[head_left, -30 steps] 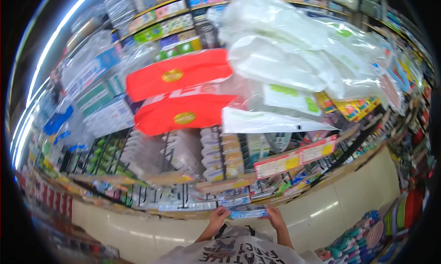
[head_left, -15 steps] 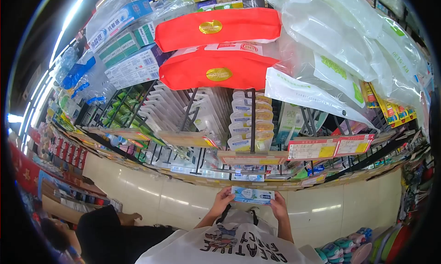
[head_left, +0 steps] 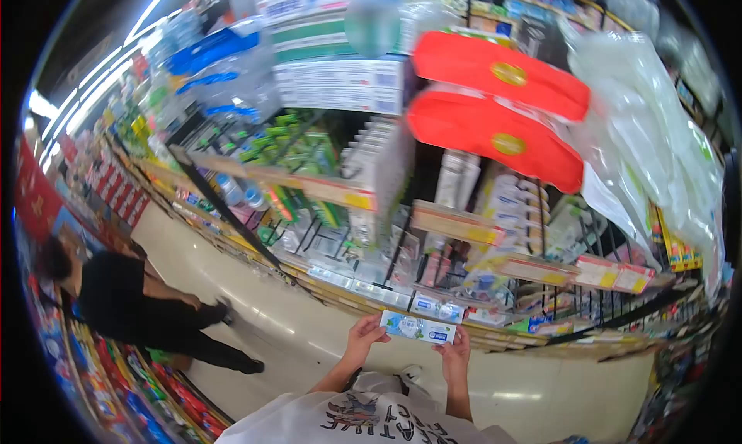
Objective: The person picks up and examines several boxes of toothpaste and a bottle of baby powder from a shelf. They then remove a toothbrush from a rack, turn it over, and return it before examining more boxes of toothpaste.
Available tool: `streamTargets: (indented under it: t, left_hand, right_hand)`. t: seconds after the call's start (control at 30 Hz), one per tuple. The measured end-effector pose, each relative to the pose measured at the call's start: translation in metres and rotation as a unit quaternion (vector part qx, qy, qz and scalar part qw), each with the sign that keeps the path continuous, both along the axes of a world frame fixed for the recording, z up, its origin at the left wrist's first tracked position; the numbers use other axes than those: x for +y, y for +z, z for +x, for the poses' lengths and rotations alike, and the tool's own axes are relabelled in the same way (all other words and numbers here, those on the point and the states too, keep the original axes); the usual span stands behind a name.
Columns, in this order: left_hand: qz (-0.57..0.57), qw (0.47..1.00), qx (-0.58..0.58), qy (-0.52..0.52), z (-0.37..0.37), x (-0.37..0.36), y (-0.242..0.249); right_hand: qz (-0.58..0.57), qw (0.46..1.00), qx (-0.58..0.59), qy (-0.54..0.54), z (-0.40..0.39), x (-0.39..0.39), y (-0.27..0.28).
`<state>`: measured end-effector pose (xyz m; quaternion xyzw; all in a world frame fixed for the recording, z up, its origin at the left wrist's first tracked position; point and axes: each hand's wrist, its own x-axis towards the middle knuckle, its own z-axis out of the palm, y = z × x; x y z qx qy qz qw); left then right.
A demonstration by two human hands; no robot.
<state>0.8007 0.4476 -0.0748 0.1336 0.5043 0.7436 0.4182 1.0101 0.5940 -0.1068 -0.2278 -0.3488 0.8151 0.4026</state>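
A blue and white toothpaste box (head_left: 418,327) is held level between my two hands, in front of the shelf's lower edge. My left hand (head_left: 365,337) is closed on its left end, thumb against the near side. At the other end, my right hand (head_left: 454,354) pinches the lower right corner. Just beyond the box, similar blue and white boxes (head_left: 437,307) lie on the low shelf.
Shelving with hanging packets rises ahead, its price rails (head_left: 456,226) jutting out. Red packages (head_left: 498,135) and clear plastic bags (head_left: 641,127) sit on top. To the left, a person in black (head_left: 131,309) stands in the aisle beside another goods rack (head_left: 147,398).
My view has swung left, so the shelves shift rightward and more aisle shows. The box is raised slightly and tilts more. The person in black appears farther off, their legs now visible.
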Motion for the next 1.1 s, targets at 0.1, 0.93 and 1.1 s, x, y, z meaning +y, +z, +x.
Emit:
streamTargets:
  t: [0.1,0.93,1.1]
  left_hand:
    - [0.027,0.999,-0.004,0.021,-0.015,-0.024,-0.003]
    - [0.03,0.928,-0.054,0.368,-0.189,-0.371,-0.011]
    - [0.025,0.892,-0.068,0.447,-0.21,-0.416,-0.014]
  right_hand:
    - [0.013,0.999,-0.006,-0.031,-0.02,-0.018,-0.005]
    - [0.028,0.975,-0.136,0.175,-0.311,-0.305,0.017]
    - [0.04,0.957,-0.136,0.254,-0.369,-0.339,0.022]
